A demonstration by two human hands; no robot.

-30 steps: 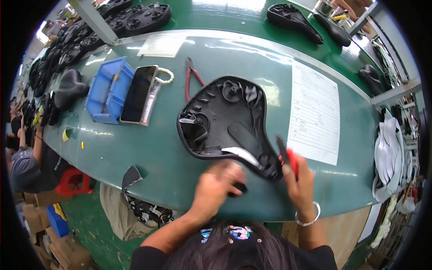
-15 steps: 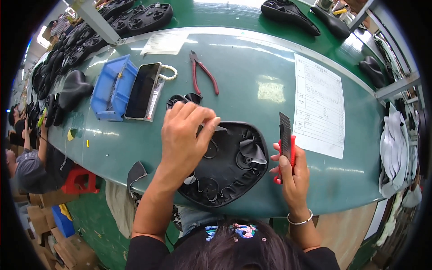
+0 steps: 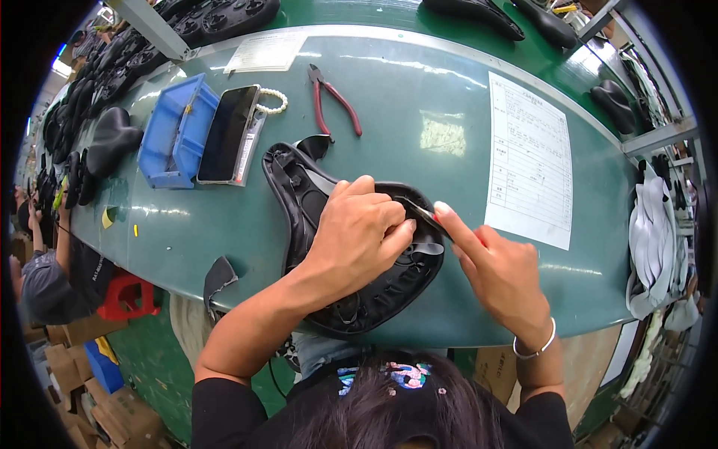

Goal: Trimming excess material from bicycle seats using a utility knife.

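Your black bike seat (image 3: 400,288) lies on the green table (image 3: 224,209) right in front of you, with its hollow underside facing up. Its thin end points away from you and to the left, and its wide end is close to you. Your left hand (image 3: 363,232) is on top of the seat, fingers curled and thumb in close to the pointing finger, but I cannot tell if they pinch a bit of the cover. Your right hand (image 3: 501,273) is wrapped around a red cutter (image 3: 428,214), with your pointing finger stretched along it. The blade is at the rim of the wide end, just beside your left hand. Past the thin end, the pliers (image 3: 342,106) with red handles lie with their legs apart. To the left, a dark phone (image 3: 228,135) is beside a blue bin (image 3: 168,161), and a string of white beads (image 3: 274,101) is near the phone's top. A big printed sheet (image 3: 527,172) lies flat on the right.
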